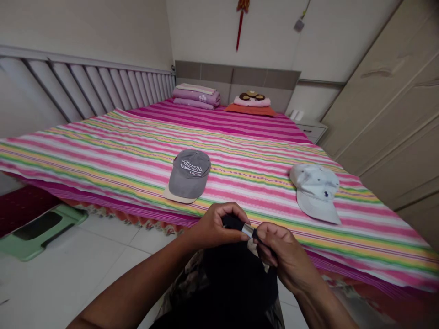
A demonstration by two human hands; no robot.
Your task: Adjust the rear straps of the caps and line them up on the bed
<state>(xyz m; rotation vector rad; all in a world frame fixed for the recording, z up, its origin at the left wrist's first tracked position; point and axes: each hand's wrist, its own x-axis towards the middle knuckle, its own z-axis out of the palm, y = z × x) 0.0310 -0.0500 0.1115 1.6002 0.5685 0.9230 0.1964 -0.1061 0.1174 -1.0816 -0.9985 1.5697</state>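
Above the near edge of the bed, my left hand (217,228) pinches a black strap (233,221) at its shiny metal buckle (247,230). The fingers of my right hand (284,249) are closed on the strap's other end, just right of the buckle. Below my hands is a large black shape; whether it belongs to the strap or is my clothing, I cannot tell. On the bed, a grey cap (191,171) with white lettering and a cream brim edge lies ahead of my left hand. A white cap (317,189) lies farther right, its brim towards me.
The bed has a striped sheet (247,157). Folded purple bedding (197,97) and a pink pillow-like stack (252,101) sit by the headboard (219,75). A green stool (37,235) stands on the tiled floor at left. A wardrobe (387,100) rises at right.
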